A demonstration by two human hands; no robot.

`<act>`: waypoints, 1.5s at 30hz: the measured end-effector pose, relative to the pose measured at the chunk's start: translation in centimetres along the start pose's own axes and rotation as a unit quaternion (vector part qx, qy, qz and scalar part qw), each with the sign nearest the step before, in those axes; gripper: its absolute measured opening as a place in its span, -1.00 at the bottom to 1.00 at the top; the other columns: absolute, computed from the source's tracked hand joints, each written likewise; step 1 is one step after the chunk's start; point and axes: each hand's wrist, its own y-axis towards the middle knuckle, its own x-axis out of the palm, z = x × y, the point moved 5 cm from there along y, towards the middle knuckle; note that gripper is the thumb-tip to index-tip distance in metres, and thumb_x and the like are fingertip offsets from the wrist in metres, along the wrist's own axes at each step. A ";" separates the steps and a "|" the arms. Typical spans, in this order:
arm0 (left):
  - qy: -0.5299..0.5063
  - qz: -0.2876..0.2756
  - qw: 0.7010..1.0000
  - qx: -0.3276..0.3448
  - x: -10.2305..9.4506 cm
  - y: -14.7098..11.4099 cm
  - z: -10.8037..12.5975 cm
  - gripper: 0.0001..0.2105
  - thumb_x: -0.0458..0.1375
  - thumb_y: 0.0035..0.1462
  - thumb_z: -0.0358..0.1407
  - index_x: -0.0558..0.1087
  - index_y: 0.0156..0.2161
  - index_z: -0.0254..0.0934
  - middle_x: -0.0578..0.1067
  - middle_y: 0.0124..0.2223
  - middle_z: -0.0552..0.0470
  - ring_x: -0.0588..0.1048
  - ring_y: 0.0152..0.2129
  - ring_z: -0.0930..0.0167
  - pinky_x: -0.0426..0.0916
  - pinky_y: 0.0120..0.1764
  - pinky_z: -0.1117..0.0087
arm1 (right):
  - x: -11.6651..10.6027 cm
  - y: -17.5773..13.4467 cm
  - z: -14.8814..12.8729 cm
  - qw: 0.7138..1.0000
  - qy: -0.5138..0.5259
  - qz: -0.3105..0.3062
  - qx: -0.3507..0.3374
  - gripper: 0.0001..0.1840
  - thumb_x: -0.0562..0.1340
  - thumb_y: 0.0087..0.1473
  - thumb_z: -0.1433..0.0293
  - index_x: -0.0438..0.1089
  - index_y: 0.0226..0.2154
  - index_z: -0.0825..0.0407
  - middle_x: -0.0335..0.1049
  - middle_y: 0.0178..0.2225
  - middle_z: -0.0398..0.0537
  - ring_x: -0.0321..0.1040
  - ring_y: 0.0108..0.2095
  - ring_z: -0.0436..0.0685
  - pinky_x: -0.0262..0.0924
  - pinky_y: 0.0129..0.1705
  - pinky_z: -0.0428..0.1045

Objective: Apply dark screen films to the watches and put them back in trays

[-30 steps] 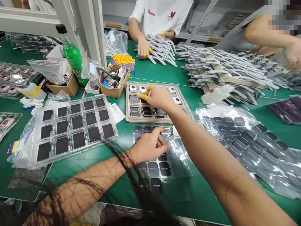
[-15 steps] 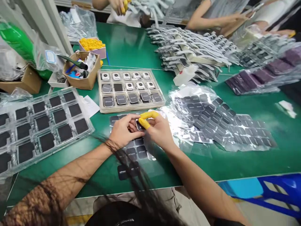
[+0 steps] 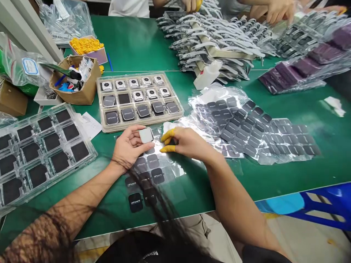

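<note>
My left hand is closed on a square smartwatch case, held by its edges with the pale, reflective face turned up. Just to its right, my right hand has yellow finger cots on thumb and forefinger. Those two fingertips are apart, with nothing visible between them. Under both hands lies a clear sheet of dark square screen films printed "HiFuture". Beyond them stands a beige tray of watch cases; some show their sensor backs, others dark printed faces, and one slot shows only its black base.
At left lies a clear tray with black pads. Behind it are a cardboard box of small items and a box of yellow finger cots. More film sheets lie right, below piled watch straps. Co-workers' hands show at the back.
My right hand has come off the watch case and moved slightly right, its fingers parting. The case, dark before, now shows a pale face in my left hand. The view has shifted.
</note>
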 end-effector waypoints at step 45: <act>0.065 -0.060 0.995 0.033 0.6 0.4 -1.7 -0.41 0.65 0.06 -0.55 0.77 0.22 -0.31 0.79 -0.14 0.09 0.74 -0.27 0.45 0.63 -0.10 0.42 | 10.8 -12.6 0.0 0.963 -0.131 0.176 -0.158 -0.64 0.77 0.28 0.44 0.90 0.05 -0.24 0.86 -0.10 -0.03 0.72 0.00 0.41 0.56 0.15 0.32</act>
